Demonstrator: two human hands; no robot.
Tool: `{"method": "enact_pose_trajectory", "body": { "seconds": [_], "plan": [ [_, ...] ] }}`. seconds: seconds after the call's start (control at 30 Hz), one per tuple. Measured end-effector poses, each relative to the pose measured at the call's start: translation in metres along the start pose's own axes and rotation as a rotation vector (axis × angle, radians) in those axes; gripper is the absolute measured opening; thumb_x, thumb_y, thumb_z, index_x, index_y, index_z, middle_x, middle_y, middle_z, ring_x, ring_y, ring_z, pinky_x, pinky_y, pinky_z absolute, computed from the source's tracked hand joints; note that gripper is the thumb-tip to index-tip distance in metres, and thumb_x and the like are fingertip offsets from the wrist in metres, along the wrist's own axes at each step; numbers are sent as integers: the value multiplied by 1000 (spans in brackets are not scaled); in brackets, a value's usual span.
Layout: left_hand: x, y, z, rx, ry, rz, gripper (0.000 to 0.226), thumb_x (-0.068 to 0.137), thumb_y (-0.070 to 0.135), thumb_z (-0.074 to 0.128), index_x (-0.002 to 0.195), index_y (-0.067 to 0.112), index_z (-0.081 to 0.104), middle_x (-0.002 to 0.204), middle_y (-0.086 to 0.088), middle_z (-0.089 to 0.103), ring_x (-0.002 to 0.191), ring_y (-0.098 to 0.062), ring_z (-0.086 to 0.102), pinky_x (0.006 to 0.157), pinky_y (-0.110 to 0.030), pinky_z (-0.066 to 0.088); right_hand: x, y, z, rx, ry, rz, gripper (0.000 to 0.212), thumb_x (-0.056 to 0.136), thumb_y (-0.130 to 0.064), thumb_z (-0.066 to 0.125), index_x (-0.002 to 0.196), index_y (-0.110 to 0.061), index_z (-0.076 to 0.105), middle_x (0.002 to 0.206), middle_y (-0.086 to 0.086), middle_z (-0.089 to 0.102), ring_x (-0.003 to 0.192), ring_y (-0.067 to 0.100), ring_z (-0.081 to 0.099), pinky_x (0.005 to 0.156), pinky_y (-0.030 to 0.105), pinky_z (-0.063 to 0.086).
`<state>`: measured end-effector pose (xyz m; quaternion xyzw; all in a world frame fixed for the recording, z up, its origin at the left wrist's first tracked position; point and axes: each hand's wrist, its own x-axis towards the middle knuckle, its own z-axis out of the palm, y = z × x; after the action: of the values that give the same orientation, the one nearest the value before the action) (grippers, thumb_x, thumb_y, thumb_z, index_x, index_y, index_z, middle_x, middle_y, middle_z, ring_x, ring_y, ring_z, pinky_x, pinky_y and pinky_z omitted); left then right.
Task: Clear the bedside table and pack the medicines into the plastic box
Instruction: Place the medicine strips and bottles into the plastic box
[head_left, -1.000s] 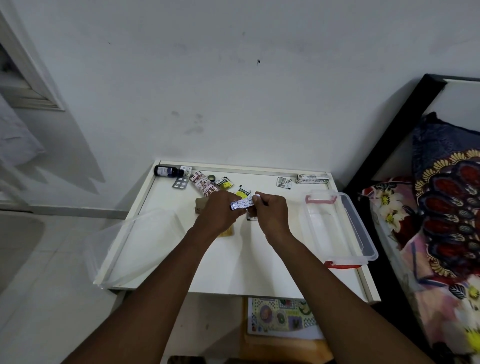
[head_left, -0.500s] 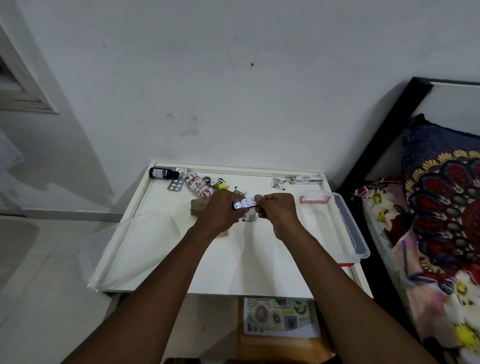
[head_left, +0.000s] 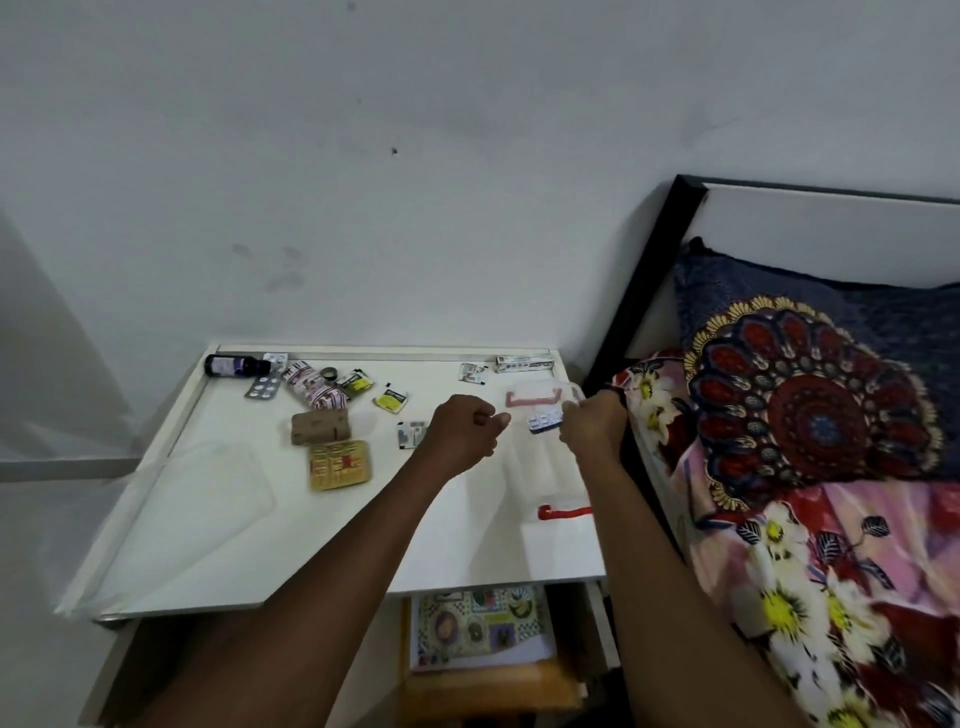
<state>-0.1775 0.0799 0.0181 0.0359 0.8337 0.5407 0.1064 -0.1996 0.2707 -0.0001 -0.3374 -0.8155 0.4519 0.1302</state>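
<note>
Blister strip (head_left: 545, 420) in rt hand (head_left: 592, 423) (over box (head_left: 535, 399))

White bedside table (head_left: 249, 540); clear plastic box (head_left: 535, 467) with red clasps; blue-and-silver blister strip (head_left: 544, 420); dark bottle (head_left: 234, 365) with pale purple label; brown block (head_left: 319, 426); yellow card (head_left: 338, 464) printed red; yellow sachet (head_left: 390, 400), black print; navy pillow (head_left: 810, 415) with red-and-gold mandala; pink-red bedsheet (head_left: 810, 525) patterned with white, yellow-centred daisies; black bed frame (head_left: 636, 291).
</note>
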Motion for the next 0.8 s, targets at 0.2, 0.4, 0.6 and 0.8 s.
{"method": "enact_pose_trajectory", "body": {
  "seconds": [0.2,0.4,0.6,0.8],
  "plan": [
    [3,-4,26,43,-43,-70,37,90,28,76,114,3,65,87,-12,76,71,-24,75,64,-26,57,-5,-8,26,-92,-66,-78,26,88,2,61,113,1,66,108,21,72,92,40,73,77,49,62],
    [5,-14,26,-161,-63,-125,41,86,13,79,119,-6,64,85,-21,74,64,-28,71,67,-31,59,4,-4,38,11,-74,71,36,85,0,69,120,-4,65,116,19,72,104,35,71,80,35,59],
    [7,-20,28,-152,-67,-123,43,85,20,80,121,3,64,76,-13,76,61,-23,73,72,-33,60,0,-6,49,-107,7,72,24,94,-4,63,118,1,66,123,18,69,112,32,68,88,35,56],
    [8,-24,27,-126,-64,-103,43,86,23,80,122,4,65,79,-15,78,69,-29,77,82,-43,64,-5,-3,49,-233,-16,-38,22,90,-5,67,112,-1,68,117,17,70,110,31,69,89,36,58]
  ]
}}
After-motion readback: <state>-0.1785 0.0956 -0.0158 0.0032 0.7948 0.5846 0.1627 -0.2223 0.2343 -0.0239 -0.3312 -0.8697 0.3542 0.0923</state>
